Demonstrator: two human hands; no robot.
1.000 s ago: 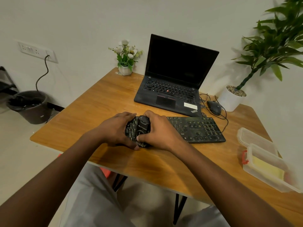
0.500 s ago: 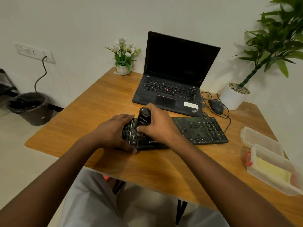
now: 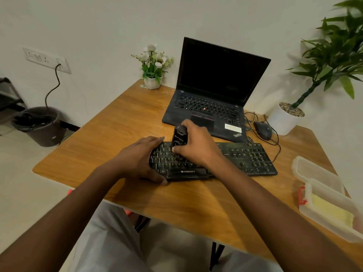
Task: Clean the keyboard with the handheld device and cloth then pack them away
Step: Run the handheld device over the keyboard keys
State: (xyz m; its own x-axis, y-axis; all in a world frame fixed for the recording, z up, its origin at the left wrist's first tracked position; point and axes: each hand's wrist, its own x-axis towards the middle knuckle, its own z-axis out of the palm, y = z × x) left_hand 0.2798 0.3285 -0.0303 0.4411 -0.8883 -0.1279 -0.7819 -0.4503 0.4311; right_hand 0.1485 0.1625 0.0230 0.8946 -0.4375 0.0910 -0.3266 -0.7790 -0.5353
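While my left hand (image 3: 141, 160) clamps the keyboard (image 3: 245, 158) at its left end, my right hand (image 3: 198, 148) curls round the handheld device (image 3: 179, 138), standing on the left keys; recommended: slow, overlapping passes rightward, light pressure

We see a wooden table (image 3: 117, 122), grained, with a soft satin sheen. The keyboard (image 3: 249, 160) is matt black plastic and looks dusty; the handheld device (image 3: 178, 139) is glossy black plastic. At twelve o'clock the laptop (image 3: 176, 116) looks matt and smudged. At four o'clock, a clear, smooth plastic container (image 3: 332, 197) holds a soft yellow cloth (image 3: 332, 212).
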